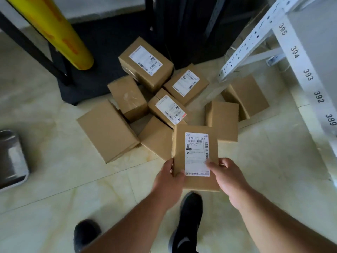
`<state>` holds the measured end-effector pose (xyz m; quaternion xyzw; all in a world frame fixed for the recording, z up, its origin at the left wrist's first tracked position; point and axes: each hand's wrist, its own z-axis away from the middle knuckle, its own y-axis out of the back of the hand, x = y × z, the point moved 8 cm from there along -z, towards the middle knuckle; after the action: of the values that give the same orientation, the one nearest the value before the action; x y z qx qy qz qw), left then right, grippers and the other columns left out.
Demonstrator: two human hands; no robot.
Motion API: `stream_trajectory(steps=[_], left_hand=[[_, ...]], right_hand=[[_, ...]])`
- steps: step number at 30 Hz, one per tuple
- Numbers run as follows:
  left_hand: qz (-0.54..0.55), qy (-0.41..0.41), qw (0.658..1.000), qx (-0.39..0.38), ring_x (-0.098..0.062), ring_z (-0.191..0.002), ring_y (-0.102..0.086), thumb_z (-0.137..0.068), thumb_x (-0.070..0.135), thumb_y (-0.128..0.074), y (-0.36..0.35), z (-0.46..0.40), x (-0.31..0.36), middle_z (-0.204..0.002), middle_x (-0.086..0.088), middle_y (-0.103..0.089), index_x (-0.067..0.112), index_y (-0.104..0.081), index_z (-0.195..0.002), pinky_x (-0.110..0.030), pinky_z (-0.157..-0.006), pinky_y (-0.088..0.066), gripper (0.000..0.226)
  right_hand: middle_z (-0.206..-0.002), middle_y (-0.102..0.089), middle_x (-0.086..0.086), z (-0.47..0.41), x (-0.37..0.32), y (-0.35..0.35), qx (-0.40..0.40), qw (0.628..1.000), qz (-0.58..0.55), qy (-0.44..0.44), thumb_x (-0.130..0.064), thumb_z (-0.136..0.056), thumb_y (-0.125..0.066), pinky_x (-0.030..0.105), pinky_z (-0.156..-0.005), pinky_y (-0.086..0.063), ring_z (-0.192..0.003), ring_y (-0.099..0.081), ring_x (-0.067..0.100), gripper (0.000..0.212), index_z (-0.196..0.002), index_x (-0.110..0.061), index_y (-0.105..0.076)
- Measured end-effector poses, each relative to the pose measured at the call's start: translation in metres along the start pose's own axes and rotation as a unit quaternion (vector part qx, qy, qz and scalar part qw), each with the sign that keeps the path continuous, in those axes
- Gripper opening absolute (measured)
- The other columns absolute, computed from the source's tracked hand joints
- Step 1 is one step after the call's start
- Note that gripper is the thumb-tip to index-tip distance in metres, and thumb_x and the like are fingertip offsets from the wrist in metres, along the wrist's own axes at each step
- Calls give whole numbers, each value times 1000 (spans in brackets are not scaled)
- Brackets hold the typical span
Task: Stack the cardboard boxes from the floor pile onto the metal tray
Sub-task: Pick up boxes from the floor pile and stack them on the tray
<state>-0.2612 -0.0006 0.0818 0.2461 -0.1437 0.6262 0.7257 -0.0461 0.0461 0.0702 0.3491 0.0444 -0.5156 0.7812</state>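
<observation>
I hold a flat cardboard box (196,143) with a white shipping label facing up, above the floor in front of me. My left hand (168,177) grips its near left corner. My right hand (228,177) grips its near right edge, thumb on the label. Beyond it lies the floor pile (145,99) of several brown cardboard boxes, some with labels, tumbled at different angles. The metal tray (12,159) sits on the floor at the far left edge of the view, only partly visible.
A white metal shelf rack (299,70) with numbered stickers stands at the right. A yellow roll (60,33) leans at the upper left beside a black frame and dark mat (102,52). My two dark shoes (189,221) stand on the pale tiled floor.
</observation>
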Motion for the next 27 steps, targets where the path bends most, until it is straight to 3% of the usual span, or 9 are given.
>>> stream_trajectory(steps=[4, 6, 10, 14, 18, 22, 25, 27], left_hand=[[28, -15, 999, 37, -11, -108, -60, -103, 32, -56, 44, 12, 7, -128, 15, -62, 41, -44, -150, -19, -71, -46, 49], [44, -24, 997, 53, -11, -110, -60, -102, 31, -57, 66, 16, 7, -127, 15, -62, 42, -44, -149, -25, -79, -52, 50], [85, -38, 992, 84, -10, -115, -63, -98, 34, -60, 111, 24, 0, -131, 13, -67, 45, -48, -146, -36, -96, -55, 51], [129, -44, 986, 100, -10, -111, -64, -102, 27, -58, 148, 33, -7, -126, 11, -68, 42, -50, -145, -23, -81, -50, 46], [162, -46, 977, 127, -11, -111, -65, -103, 26, -57, 193, 49, -23, -128, 11, -68, 41, -49, -148, -18, -73, -47, 48], [186, -54, 968, 159, 8, -98, -60, -105, 21, -55, 239, 68, -40, -114, 24, -65, 40, -51, -145, -10, -68, -42, 44], [198, -56, 963, 173, 9, -98, -60, -105, 21, -54, 270, 80, -57, -118, 22, -67, 40, -51, -146, -13, -69, -43, 45], [206, -52, 961, 177, 8, -99, -60, -105, 22, -53, 292, 88, -69, -117, 22, -67, 40, -51, -145, -15, -69, -44, 44]], right_hand=[[-101, -76, -4, 17, -41, -21, 0, 999, -8, 44, -46, -90, -73, 31, -71, -50, -92, -71, 17, 34, -113, -20, -69], [-99, -76, -4, 27, -64, -33, 0, 997, -2, 71, -44, -91, -72, 35, -76, -54, -92, -71, 19, 29, -107, -20, -70], [-95, -77, -10, 54, -110, -62, -17, 990, 34, 138, -41, -95, -69, 27, -66, -51, -85, -71, 8, 24, -103, -19, -74], [-95, -77, -13, 73, -137, -90, -20, 984, 41, 175, -44, -93, -72, 28, -73, -55, -87, -72, 7, 27, -105, -19, -75], [-99, -77, -11, 101, -163, -127, -32, 976, 59, 209, -48, -91, -73, 28, -78, -51, -94, -72, 11, 33, -109, -20, -74], [-107, -77, -12, 127, -179, -169, -58, 974, 56, 211, -57, -83, -74, 36, -90, -57, -100, -72, 11, 42, -112, -27, -72], [-104, -75, -15, 148, -188, -201, -89, 974, 44, 202, -48, -89, -76, 29, -79, -56, -96, -70, 7, 22, -101, -32, -67], [-101, -71, -19, 164, -196, -223, -106, 971, 44, 210, -46, -91, -75, 22, -70, -50, -94, -68, 2, 27, -111, -32, -64]])
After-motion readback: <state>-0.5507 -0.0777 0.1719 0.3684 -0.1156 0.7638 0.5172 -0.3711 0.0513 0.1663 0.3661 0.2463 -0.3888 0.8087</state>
